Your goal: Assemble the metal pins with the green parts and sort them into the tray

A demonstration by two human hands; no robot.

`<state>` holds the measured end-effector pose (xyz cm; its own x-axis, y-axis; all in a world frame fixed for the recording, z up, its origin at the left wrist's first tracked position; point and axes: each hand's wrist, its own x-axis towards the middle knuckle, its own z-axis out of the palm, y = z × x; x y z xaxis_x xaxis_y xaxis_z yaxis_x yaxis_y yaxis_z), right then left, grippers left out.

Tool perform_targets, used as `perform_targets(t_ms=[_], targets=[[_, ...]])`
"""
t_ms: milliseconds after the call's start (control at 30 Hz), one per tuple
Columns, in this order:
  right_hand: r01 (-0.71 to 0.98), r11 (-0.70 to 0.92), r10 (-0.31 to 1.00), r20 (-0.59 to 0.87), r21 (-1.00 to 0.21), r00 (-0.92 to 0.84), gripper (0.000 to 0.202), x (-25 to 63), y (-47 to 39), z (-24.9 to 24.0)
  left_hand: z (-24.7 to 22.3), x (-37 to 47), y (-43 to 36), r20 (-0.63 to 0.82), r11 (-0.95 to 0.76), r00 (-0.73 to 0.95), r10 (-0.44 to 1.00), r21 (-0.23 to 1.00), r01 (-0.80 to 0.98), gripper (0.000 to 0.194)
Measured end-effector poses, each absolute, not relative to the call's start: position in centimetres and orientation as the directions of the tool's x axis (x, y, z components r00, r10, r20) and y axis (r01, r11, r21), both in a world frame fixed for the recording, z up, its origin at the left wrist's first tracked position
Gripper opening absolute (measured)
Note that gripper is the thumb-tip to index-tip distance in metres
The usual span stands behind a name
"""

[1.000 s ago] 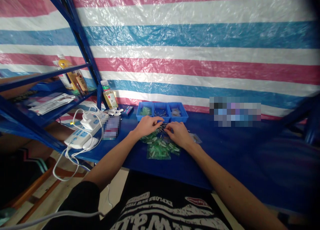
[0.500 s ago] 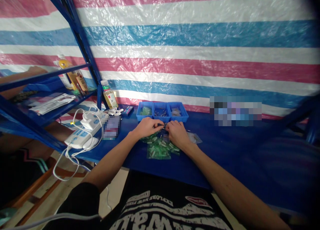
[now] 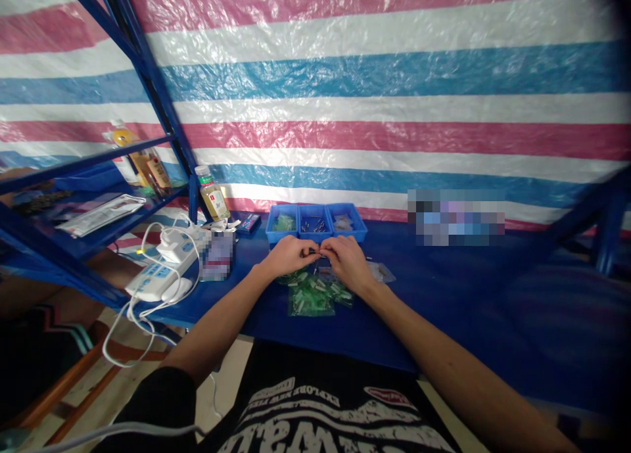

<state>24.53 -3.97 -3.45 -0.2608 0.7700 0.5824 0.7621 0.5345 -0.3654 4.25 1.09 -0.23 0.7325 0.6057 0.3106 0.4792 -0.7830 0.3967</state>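
Note:
My left hand (image 3: 287,257) is closed in a pinch on small dark thin pieces (image 3: 309,251), too small to name. Its fingertips meet those of my right hand (image 3: 346,261), which is pinched too; what lies between its fingers is hidden. Beneath both hands are small green see-through packets (image 3: 313,300) with pale strips in them. A clear packet (image 3: 382,273) lies beside my right wrist. Just beyond the hands stand three joined blue bins: the left bin (image 3: 282,209) holds greenish pieces, the middle bin (image 3: 313,210) dark thin parts, the right bin (image 3: 362,231) pale clear pieces.
On the left of the blue table (image 3: 424,308) are a white power strip (image 3: 162,269) with tangled cables, a blurred-out flat item (image 3: 217,256), a drink bottle (image 3: 213,196) and a small blue box (image 3: 248,223). A blue metal frame (image 3: 148,85) rises there. Another person sits at far left.
The view has shifted slightly. My fingertips have come closer together, and fewer dark pieces show between them. At far left, the other person's arm has dropped lower.

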Motion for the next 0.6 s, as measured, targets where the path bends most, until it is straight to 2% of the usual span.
perform_targets(t_ms=[200, 433, 600], targets=[[0.718, 0.538, 0.764, 0.615, -0.442, -0.195, 0.024, 24.6, -3.6, -3.9, 0.0, 4.3, 0.9, 0.491, -0.838, 0.685, 0.538, 0.396, 0.375, 0.019], [0.759, 0.519, 0.801, 0.534, -0.393, -0.271, 0.021, 24.8, -3.3, -4.5, -0.1, 4.2, 0.9, 0.452, -0.808, 0.685, 0.571, 0.456, 0.373, 0.017], [0.771, 0.498, 0.809, 0.533, -0.398, -0.247, 0.019, 24.9, -3.2, -4.5, 0.0, 4.2, 0.8, 0.449, -0.809, 0.686, 0.573, 0.443, 0.386, 0.018]])
